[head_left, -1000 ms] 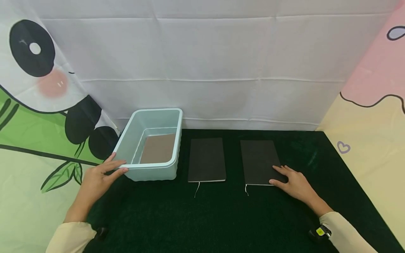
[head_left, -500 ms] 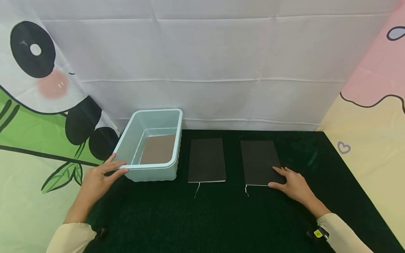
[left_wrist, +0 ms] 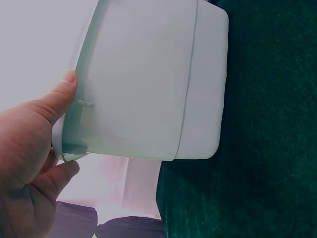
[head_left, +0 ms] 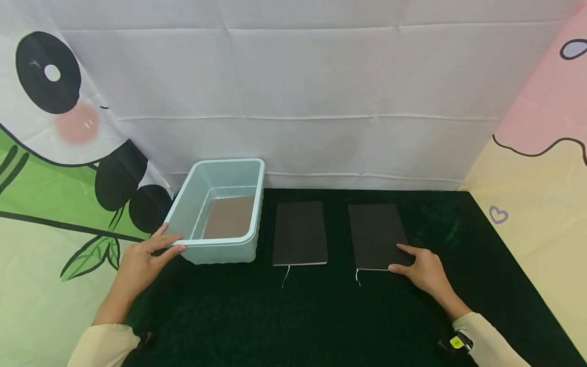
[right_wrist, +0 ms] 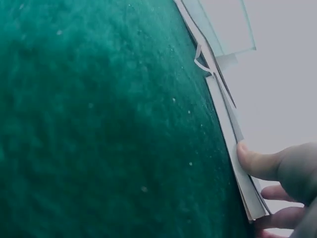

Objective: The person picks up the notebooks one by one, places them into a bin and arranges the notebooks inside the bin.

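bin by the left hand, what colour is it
Pale mint blue bin; clearest in the head view.

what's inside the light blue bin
A flat brown book lies on the floor of the bin, which the left hand holds by its corner. The near wall hides the book's front edge and anything beneath it.

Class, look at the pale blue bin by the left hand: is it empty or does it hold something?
Not empty. The pale blue bin stands upright, and a flat brown notebook lies on its floor, seen from the head camera.
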### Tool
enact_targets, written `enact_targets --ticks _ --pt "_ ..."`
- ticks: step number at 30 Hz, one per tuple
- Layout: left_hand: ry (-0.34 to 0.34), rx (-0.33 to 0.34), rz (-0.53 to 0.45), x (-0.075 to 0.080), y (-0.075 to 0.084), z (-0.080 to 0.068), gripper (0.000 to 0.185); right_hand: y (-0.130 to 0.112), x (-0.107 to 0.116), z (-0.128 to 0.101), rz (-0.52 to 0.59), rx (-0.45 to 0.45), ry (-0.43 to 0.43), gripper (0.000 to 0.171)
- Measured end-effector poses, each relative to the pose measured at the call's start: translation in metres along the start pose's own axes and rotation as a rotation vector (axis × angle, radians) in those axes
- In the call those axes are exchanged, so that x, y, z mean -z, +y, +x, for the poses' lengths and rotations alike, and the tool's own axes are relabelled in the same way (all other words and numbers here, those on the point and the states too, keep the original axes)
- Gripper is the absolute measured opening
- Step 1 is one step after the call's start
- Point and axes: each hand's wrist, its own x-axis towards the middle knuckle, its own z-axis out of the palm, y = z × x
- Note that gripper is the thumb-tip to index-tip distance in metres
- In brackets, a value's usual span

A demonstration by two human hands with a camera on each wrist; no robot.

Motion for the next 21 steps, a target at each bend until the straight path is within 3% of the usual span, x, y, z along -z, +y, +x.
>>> enact_targets --ticks 21 --pt "0.001 0.004 -0.01 0.0003 0.0017 0.0002 0.032 -0.0071 0.0021 -0.003 0.171 -0.186 -0.037 0.064"
